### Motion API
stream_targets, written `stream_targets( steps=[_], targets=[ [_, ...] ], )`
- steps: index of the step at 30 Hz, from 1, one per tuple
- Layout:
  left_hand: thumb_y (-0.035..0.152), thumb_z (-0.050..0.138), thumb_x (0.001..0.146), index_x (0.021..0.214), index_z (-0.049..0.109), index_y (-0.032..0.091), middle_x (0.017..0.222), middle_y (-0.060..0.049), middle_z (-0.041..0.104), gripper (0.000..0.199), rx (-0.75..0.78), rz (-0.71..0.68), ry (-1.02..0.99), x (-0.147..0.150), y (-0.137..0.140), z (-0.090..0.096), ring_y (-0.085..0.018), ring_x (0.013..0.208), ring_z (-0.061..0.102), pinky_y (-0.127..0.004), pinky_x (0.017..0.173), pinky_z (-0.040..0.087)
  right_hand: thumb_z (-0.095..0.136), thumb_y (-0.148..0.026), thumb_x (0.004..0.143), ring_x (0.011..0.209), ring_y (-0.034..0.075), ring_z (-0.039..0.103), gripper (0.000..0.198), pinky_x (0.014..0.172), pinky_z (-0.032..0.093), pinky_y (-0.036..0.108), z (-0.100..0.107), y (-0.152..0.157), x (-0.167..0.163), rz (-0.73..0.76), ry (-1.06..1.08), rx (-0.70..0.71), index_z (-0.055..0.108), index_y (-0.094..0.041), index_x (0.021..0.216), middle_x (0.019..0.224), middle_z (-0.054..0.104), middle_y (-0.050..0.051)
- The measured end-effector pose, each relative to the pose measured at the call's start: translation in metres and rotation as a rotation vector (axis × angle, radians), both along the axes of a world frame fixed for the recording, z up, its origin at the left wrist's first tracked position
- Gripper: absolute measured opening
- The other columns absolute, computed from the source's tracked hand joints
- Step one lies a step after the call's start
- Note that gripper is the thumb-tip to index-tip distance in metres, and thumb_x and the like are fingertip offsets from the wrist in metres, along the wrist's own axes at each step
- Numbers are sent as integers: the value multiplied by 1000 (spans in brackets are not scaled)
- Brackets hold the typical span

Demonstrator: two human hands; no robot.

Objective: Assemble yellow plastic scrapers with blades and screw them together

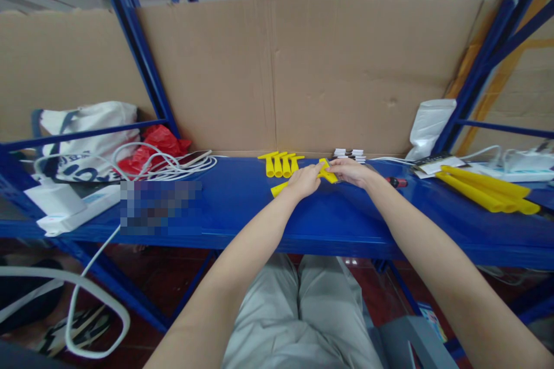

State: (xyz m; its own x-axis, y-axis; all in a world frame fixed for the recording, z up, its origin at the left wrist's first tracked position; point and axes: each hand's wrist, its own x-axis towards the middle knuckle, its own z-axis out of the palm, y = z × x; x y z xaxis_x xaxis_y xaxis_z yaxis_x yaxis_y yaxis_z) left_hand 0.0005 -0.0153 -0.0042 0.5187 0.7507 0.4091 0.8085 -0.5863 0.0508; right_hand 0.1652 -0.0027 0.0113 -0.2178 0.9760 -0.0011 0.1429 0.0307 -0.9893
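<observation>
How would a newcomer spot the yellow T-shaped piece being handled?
Find the blue shelf in front of the cardboard panel. Right of the row of yellow T-shaped pieces, look between the left hand and right hand. Unlike those neighbours, this yellow piece is held.

Yellow pieces (278,165), blue tabletop (234,202), plain brown cardboard (355,69), red plastic (161,137)

One left hand (306,181), one right hand (350,172); at least five yellow T-pieces (286,165), four in a row; at least three yellow tubes (485,191); one tote (97,121); one white pouch (431,125).
</observation>
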Motion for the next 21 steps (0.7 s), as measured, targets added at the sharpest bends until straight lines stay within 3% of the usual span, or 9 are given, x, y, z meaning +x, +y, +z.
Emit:
stream_targets(
  steps=[13, 15, 17, 21],
  targets=[
    [18, 44, 85, 133, 40, 20, 121, -9, 57, 48, 16, -1, 93, 1, -5, 5, -22, 107, 57, -34, 90, 45, 67, -15, 70, 52, 8, 54, 8, 55, 45, 19, 4, -4, 4, 10, -44, -55, 60, -15, 72, 60, 62, 1],
    [18, 43, 85, 134, 39, 19, 122, -10, 57, 49, 13, -5, 74, 3, -6, 5, -21, 109, 56, -33, 92, 44, 61, -13, 74, 52, 8, 53, 2, 55, 45, 20, 7, -1, 9, -98, -100, -17, 61, -14, 76, 62, 62, 2],
    [19, 43, 86, 134, 39, 18, 124, -10, 56, 49, 11, -7, 45, 4, -6, 6, -21, 112, 54, -33, 94, 42, 55, -10, 75, 56, 10, 56, 11, 58, 45, 21, 9, 4, 20, -311, -250, 62, 63, -13, 83, 67, 64, 4],
    [19, 42, 85, 134, 39, 19, 125, -10, 56, 49, -12, 19, 23, 3, -4, 5, -22, 114, 53, -34, 94, 42, 53, -4, 68, 88, 20, 62, 28, 76, 46, 27, 7, 15, 56, -699, -773, 264, 67, -12, 91, 92, 68, 12]
  ],
)
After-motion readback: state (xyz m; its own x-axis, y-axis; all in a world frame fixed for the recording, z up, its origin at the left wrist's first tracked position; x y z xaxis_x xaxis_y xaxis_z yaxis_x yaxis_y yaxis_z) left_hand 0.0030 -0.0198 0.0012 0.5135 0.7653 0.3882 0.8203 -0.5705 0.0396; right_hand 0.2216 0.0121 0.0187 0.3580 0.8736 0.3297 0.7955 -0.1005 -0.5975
